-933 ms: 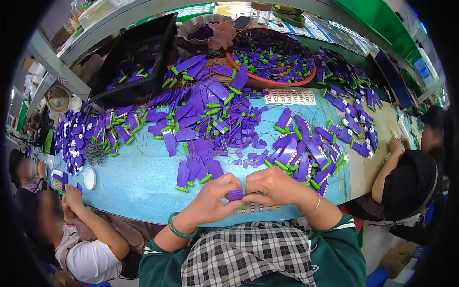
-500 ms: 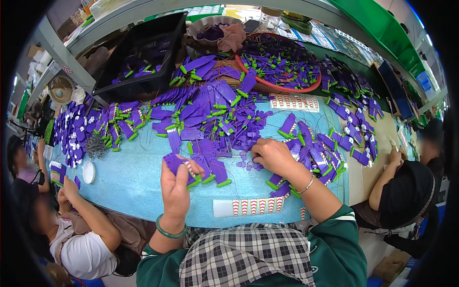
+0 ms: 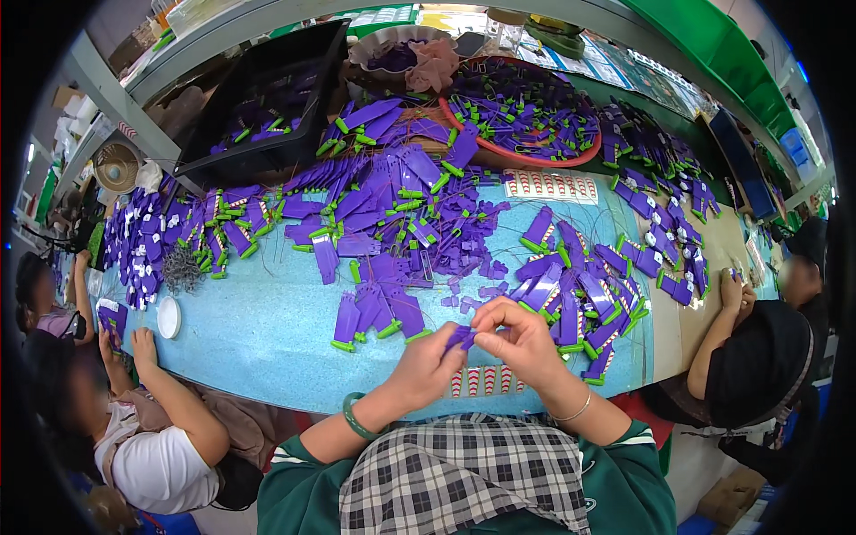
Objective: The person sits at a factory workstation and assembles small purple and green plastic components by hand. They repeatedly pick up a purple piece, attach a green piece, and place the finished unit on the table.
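A small purple plastic tag [image 3: 461, 337] sits pinched between both hands: left hand [image 3: 426, 367] at its 7 o'clock, right hand [image 3: 517, 339] at 3 o'clock, fingers closed on it above the blue counter [image 3: 267, 330].

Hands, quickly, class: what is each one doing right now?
Left hand: closed, pinching a small purple piece.
Right hand: closed, fingertips on the same purple piece.

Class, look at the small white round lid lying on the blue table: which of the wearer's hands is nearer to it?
Left. The left hand sits to the right of the white lid; the right hand is farther right still, both pinching a small purple piece.
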Action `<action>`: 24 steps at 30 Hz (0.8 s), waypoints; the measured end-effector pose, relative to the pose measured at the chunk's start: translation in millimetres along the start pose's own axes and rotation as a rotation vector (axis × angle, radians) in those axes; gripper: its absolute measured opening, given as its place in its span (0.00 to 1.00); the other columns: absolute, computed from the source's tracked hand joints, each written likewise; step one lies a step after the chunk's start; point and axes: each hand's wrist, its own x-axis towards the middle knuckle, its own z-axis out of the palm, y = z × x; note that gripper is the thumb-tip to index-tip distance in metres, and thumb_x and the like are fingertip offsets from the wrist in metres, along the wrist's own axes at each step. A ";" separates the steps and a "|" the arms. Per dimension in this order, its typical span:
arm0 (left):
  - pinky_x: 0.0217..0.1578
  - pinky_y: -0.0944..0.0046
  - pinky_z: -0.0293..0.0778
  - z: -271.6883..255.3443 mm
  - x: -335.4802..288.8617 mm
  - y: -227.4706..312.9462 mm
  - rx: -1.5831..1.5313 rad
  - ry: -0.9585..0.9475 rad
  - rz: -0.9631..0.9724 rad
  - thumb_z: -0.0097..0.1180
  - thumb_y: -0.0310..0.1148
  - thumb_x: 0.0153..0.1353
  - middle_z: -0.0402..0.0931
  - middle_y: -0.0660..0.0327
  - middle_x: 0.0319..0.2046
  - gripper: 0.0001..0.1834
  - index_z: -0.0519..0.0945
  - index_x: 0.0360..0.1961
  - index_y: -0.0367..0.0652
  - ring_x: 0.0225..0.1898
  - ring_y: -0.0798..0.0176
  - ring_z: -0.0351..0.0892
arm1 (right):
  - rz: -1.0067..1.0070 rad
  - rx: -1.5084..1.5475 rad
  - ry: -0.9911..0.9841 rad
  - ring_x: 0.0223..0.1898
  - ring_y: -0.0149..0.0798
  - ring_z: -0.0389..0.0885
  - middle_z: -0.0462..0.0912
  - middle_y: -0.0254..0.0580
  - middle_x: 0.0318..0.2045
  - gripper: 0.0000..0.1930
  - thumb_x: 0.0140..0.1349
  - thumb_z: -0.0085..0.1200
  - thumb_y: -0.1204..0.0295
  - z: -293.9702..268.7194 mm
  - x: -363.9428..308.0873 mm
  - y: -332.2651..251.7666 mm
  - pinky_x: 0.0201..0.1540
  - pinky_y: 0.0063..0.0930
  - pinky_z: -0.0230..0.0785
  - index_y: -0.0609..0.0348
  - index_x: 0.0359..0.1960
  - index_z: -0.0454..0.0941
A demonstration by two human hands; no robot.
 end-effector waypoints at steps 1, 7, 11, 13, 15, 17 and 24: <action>0.29 0.63 0.70 1.0 1.0 3.8 0.053 -0.017 0.033 0.47 0.28 0.64 0.75 0.57 0.25 0.05 0.71 0.37 0.37 0.26 0.63 0.74 | -0.050 -0.130 0.029 0.30 0.24 0.73 0.78 0.35 0.35 0.05 0.56 0.59 0.77 1.8 -3.2 1.8 0.28 0.17 0.67 0.61 0.32 0.77; 0.27 0.51 0.67 0.3 -0.8 14.2 0.237 -0.016 0.139 0.49 0.33 0.63 0.72 0.51 0.22 0.08 0.70 0.34 0.39 0.26 0.45 0.74 | -0.258 -0.466 0.115 0.26 0.29 0.70 0.75 0.38 0.30 0.07 0.53 0.62 0.73 9.4 -6.8 -0.9 0.26 0.23 0.64 0.61 0.28 0.76; 0.26 0.51 0.67 3.5 -4.1 4.6 0.276 -0.029 0.142 0.49 0.35 0.64 0.73 0.52 0.20 0.09 0.72 0.33 0.39 0.25 0.44 0.75 | -0.197 -0.463 0.017 0.23 0.29 0.70 0.74 0.37 0.26 0.08 0.55 0.61 0.71 7.8 -6.0 1.5 0.24 0.24 0.63 0.62 0.28 0.75; 0.25 0.52 0.68 4.2 -5.5 4.3 0.243 -0.033 0.128 0.48 0.36 0.64 0.74 0.53 0.19 0.10 0.73 0.32 0.39 0.23 0.46 0.75 | -0.146 -0.426 -0.029 0.21 0.29 0.70 0.73 0.37 0.24 0.09 0.56 0.60 0.71 6.9 -6.0 2.9 0.23 0.24 0.62 0.62 0.28 0.74; 0.24 0.54 0.69 4.2 -5.3 9.4 0.186 -0.024 0.102 0.48 0.36 0.65 0.76 0.54 0.18 0.11 0.73 0.31 0.39 0.21 0.48 0.77 | -0.127 -0.387 -0.037 0.19 0.28 0.70 0.73 0.36 0.23 0.09 0.57 0.60 0.71 8.4 -5.2 1.4 0.22 0.24 0.61 0.62 0.27 0.74; 0.22 0.62 0.71 3.5 -6.7 8.3 0.106 -0.053 0.034 0.47 0.35 0.66 0.78 0.57 0.19 0.12 0.76 0.32 0.37 0.20 0.59 0.79 | -0.100 -0.378 -0.022 0.19 0.27 0.69 0.73 0.37 0.23 0.08 0.57 0.60 0.71 11.1 -5.4 3.7 0.22 0.23 0.61 0.62 0.27 0.74; 0.21 0.67 0.71 6.3 -5.6 6.8 -0.012 -0.009 0.049 0.48 0.35 0.67 0.79 0.59 0.19 0.12 0.77 0.34 0.37 0.18 0.67 0.78 | -0.056 -0.426 -0.103 0.20 0.25 0.70 0.75 0.36 0.21 0.07 0.56 0.61 0.73 3.4 3.2 -13.0 0.22 0.23 0.62 0.63 0.26 0.76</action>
